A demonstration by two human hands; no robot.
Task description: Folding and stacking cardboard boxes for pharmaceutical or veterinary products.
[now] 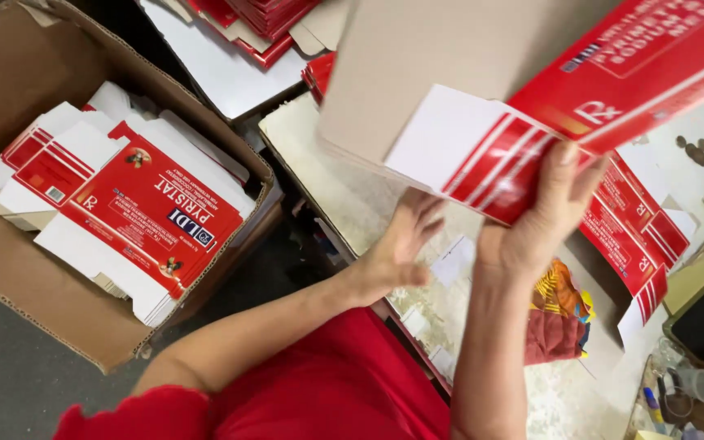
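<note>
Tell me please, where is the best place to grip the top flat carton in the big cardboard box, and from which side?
Probably the white flap at the near, lower end of the top flat red-and-white carton. It juts past the stack into the open part of the cardboard box, so fingers can slip under it. The left hand, nearest to it, could come in from that side.

Red-and-white striped carton blank (531, 122) with plain grey inside; brown cardboard box (10, 73) holding matching red-and-white blanks (144, 212)
</note>
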